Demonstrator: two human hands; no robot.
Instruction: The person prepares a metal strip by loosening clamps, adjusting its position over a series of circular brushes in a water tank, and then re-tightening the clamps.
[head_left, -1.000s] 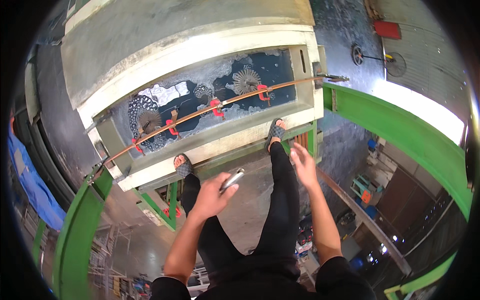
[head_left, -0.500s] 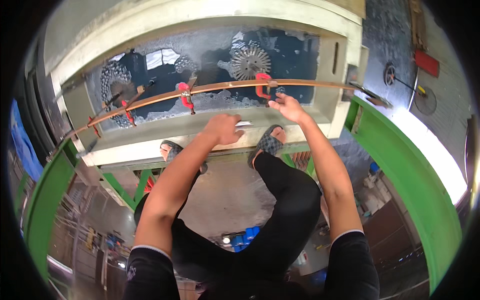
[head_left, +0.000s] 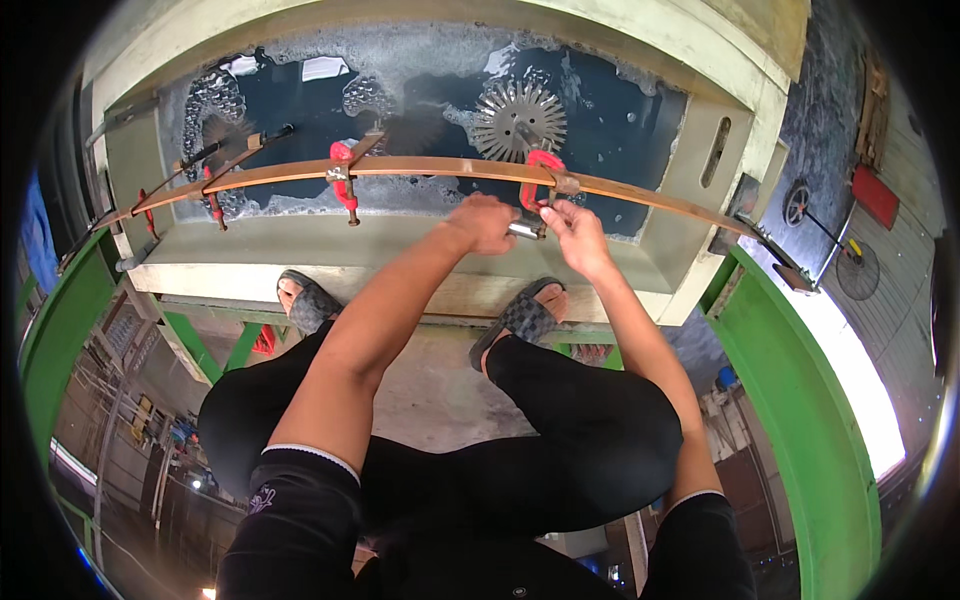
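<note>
My left hand (head_left: 484, 224) is closed round a shiny silver cylindrical tool (head_left: 525, 229), whose end points toward my right hand. My right hand (head_left: 580, 240) pinches the lower screw end of a red C-clamp (head_left: 532, 181). That clamp sits on a long brown bar (head_left: 440, 167) that spans a tank. Behind it, a slotted metal disc (head_left: 519, 121) stands partly in the dark liquid. Another red clamp (head_left: 343, 178) grips the bar farther left, with a short arm reaching back from it.
Two more red clamps hang on the bar's left part, including one (head_left: 214, 197) by a dark rod. The tank's pale rim (head_left: 400, 282) runs in front, my sandalled feet beside it. Green beams (head_left: 800, 400) flank both sides. A fan (head_left: 856, 250) stands at right.
Both hands have come closer together. My left hand has moved right and up with the silver tool, and my right fingers now meet the clamp's screw end. The view has shifted slightly.
</note>
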